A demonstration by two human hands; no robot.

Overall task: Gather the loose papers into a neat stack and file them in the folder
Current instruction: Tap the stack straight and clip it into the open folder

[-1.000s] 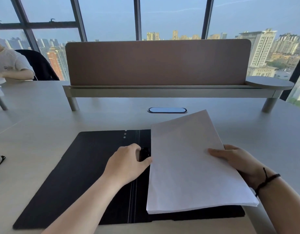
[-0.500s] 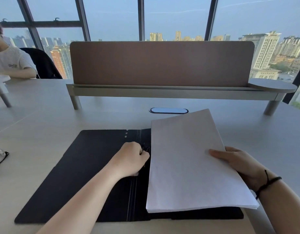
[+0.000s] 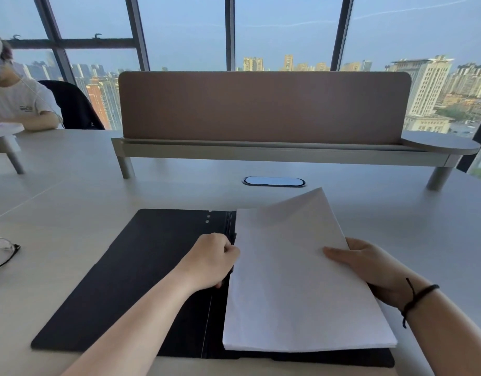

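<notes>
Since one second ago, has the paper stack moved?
Yes. The paper stack slid left toward the folder spine, now covering the clip beside the left hand.

A pale grey desk fills the lower view. At twelve o'clock stands a brown fabric divider panel on a grey metal shelf rail, with a dark oval cable grommet just below it. Black-rimmed eyeglasses lie at nine o'clock. At ten o'clock sits a person in a white T-shirt before a black chair. Tall windows show city towers.
</notes>
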